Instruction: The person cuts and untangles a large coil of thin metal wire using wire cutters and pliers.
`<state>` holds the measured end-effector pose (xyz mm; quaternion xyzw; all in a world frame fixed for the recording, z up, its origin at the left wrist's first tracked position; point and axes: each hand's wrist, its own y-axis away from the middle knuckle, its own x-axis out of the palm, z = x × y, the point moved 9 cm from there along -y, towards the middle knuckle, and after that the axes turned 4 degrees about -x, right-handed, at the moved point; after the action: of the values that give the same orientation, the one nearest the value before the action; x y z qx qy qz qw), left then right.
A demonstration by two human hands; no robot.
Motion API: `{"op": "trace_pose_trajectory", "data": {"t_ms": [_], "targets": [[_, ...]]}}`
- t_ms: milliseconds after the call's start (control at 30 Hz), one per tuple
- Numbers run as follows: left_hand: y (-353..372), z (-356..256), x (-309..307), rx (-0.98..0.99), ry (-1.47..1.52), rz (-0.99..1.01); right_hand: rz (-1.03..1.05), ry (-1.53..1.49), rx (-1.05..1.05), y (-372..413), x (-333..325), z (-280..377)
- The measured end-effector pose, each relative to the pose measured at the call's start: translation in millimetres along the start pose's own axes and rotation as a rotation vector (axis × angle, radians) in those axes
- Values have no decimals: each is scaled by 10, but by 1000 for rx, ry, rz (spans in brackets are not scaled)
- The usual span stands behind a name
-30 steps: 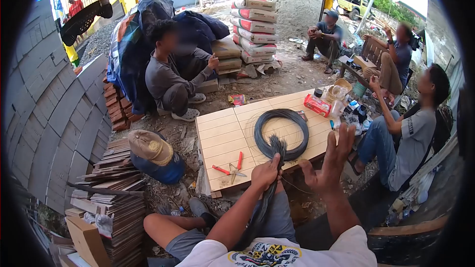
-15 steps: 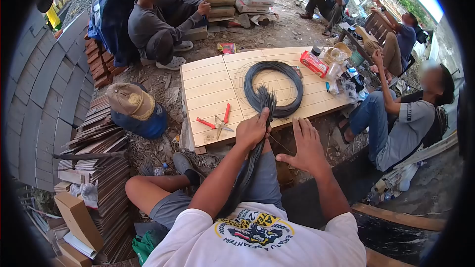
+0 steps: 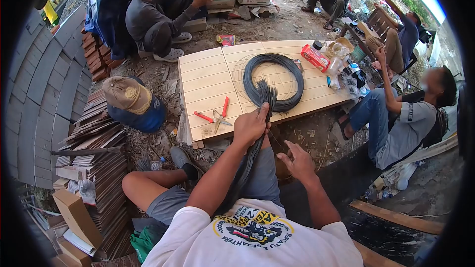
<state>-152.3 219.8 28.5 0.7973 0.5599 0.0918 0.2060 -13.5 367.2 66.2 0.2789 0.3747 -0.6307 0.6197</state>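
My left hand (image 3: 251,124) is wrapped round a thick bundle of dark wires (image 3: 243,180), whose frayed upper ends fan out above my thumb while the rest runs down over my lap. To the right of it, my right hand (image 3: 298,162) hangs in the air with nothing in it, its fingers bent and apart. Beyond the bundle's tips lies a coil of dark wire (image 3: 298,89) on the pale wooden board (image 3: 203,76). Red-handled pliers (image 3: 217,116) rest spread on the board, left of the coil.
Right on the board are a red packet (image 3: 314,58) and plastic containers. A cap (image 3: 127,94) on a blue container and stacked thin boards (image 3: 96,133) stand left. One person (image 3: 158,24) squats at the far left; another person (image 3: 410,123) sits at the right, with more behind.
My right hand has drawn down and its fingers have bent from a flatter spread. My left hand stays on the wire bundle. The squatting person has raised a phone.
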Motion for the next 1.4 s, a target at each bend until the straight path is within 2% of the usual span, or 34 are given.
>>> {"op": "trace_pose_trajectory", "data": {"t_ms": [133,233,333,433,500,633,733,800,933,1000,1133,1200,1233,1300,1400], "targets": [[26,-23,7,9,-1,-6,-62,-25,-42,-13,-58,21],[27,-15,7,3,21,-10,-115,52,-159,-16,-197,85],[16,14,19,-5,71,-4,-41,203,-87,-5,-276,71],[21,39,17,-20,87,-19,-96,138,-107,22,-342,90],[41,11,7,-32,85,-32,-161,21,-12,38,-394,9],[92,-25,2,-50,80,-46,-175,40,57,91,-398,-10],[74,-18,12,-40,51,-43,-287,-29,45,139,-427,-64],[65,-8,23,-34,25,-36,-253,-97,137,139,-404,-152],[79,-47,29,-43,27,-31,-127,-241,148,47,-293,-290],[126,-86,60,-47,20,-29,-132,-104,-31,-70,-337,-162],[185,-93,69,-65,-8,-41,-97,-132,-20,-304,-271,7],[103,-53,40,-48,-78,-41,65,-243,132,-419,-11,-52],[74,-13,25,-53,-70,-66,31,-244,89,-511,-47,13],[71,-29,12,-41,-127,-53,187,-134,73,-569,18,90],[-19,15,-44,6,-203,-91,169,-62,-45,-770,-138,231]]}}
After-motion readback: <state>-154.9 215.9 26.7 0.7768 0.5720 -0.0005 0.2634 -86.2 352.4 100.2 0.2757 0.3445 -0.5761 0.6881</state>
